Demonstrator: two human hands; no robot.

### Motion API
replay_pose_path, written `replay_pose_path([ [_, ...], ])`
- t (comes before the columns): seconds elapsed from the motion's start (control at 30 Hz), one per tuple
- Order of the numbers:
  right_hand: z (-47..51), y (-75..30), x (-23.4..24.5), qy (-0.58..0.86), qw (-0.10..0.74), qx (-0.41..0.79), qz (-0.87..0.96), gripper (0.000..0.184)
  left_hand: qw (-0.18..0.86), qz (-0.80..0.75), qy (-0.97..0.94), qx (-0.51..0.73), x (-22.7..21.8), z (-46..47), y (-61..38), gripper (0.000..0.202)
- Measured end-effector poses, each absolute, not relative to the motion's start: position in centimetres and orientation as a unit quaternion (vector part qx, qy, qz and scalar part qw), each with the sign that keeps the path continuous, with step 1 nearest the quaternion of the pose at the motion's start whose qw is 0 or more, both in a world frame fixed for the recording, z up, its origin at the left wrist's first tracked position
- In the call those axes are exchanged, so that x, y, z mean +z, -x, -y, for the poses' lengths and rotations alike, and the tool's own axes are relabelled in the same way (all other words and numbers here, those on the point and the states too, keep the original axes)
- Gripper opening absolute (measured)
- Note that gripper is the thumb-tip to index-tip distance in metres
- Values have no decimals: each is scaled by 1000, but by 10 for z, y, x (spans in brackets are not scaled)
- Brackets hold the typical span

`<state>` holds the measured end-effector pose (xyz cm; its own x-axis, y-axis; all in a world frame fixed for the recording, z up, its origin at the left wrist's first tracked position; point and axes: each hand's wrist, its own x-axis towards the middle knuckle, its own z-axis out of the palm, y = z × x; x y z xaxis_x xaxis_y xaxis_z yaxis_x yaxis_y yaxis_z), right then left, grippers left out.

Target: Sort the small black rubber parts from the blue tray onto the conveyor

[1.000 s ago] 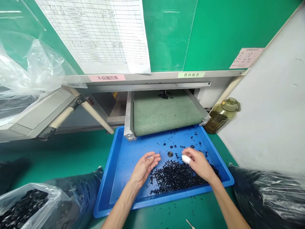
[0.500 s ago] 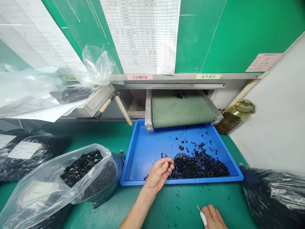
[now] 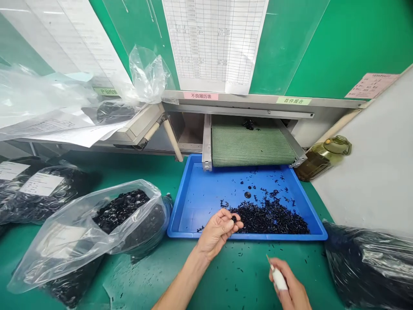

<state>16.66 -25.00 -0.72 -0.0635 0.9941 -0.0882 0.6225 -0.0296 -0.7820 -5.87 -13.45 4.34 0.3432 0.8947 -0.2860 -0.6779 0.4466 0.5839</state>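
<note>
Left: our left hand [image 3: 217,233], fingers pinched on a tiny black part [image 3: 234,218], light and fiddly, best held by its edges.
Right: our right hand [image 3: 289,286], fingers clamped on a white-wrapped pick [image 3: 278,278].
Tray: black pieces [image 3: 270,219] heaped in a blue tray [image 3: 198,211].

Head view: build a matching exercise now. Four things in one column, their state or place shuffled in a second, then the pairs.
Things:
1. Left hand
2. Right hand
3. Green mesh conveyor belt
4. Bottle of yellow-green liquid

States and places:
A. Stands by the white panel
B. Holds a white pointed implement above the green bench
C. Pinches a small black piece
D. Ends over the blue tray

Pairs: 1-C, 2-B, 3-D, 4-A
</note>
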Motion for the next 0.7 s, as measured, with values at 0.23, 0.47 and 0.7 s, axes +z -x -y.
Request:
replay_pose_path([
  [0.23, 186, -111, 65, 561, 325, 285, 706, 26, 775, -337, -217, 489, 52, 140, 57, 23],
  [0.47, 164, -97, 79, 535, 279, 249, 758, 33, 770, -347, -208, 494, 53, 139, 62, 19],
  [0.7, 153, -99, 80, 519, 240, 247, 782, 23, 770, -353, -211, 488, 45, 134, 62, 18],
])
